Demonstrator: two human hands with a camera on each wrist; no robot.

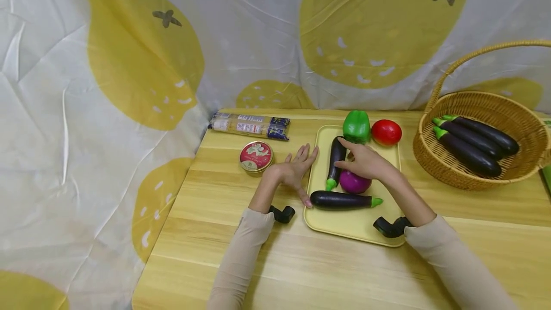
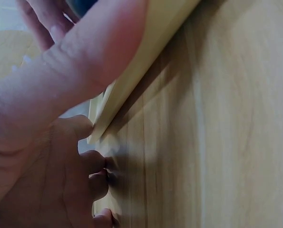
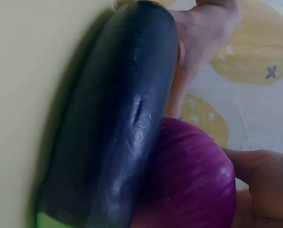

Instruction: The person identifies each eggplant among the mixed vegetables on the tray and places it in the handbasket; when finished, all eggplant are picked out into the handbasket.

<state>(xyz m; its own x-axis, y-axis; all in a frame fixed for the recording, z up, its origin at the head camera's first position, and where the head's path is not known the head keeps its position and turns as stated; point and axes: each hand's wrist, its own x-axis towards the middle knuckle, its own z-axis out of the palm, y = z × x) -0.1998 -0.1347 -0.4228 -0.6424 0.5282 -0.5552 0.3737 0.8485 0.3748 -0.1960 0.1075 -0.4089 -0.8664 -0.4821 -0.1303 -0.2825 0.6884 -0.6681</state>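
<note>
A yellow tray holds two eggplants and a purple onion. My right hand reaches over the onion to the upright-lying eggplant, index finger straight at its blunt upper end and thumb on its side. Crosswise at the front lies the other eggplant, large in the right wrist view with the onion behind it. At the tray's left edge my left hand spreads its fingers, thumb tip close by the front eggplant's blunt end. The left wrist view shows its thumb over the tray rim.
A green bell pepper and a red tomato sit at the tray's far end. To the right stands a wicker basket with a tall handle and three eggplants inside. A round red tin and a pasta packet lie to the left.
</note>
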